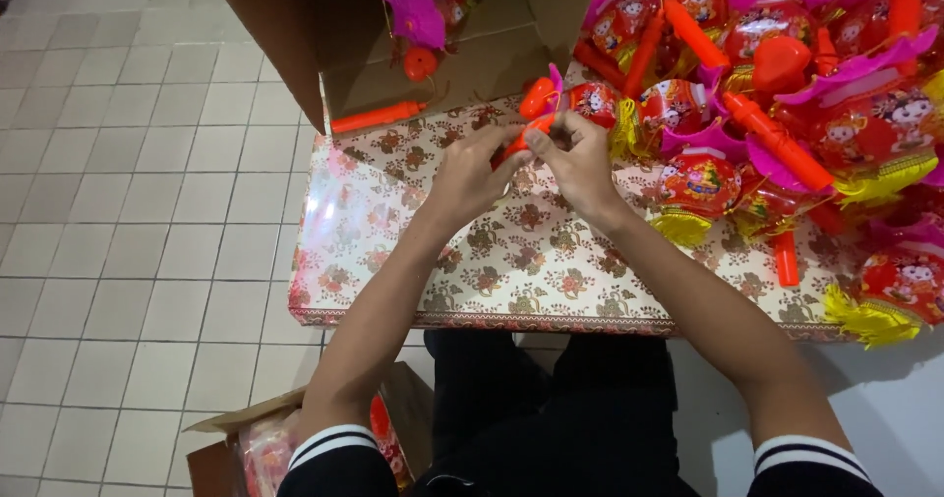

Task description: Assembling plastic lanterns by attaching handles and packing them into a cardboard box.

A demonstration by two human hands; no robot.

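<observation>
Hands at table edge — two, both on one orange stick.
I count left hand and right hand pinched shut around orange stick, held between them above floral cloth; one cardboard box behind.

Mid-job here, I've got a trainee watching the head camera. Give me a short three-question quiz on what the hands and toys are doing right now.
1. True or false: both hands meet on one orange plastic handle above the floral tablecloth.
2. Where does the heap of red toy lanterns lie?
A. On the tiled floor
B. On the table, to the right of the hands
C. Inside the box by the knees
3. Fill in: the open cardboard box on the table's far side holds a lantern and a loose ______ stick.

Key
1. True: the left hand and right hand both pinch it.
2. B
3. orange
</observation>
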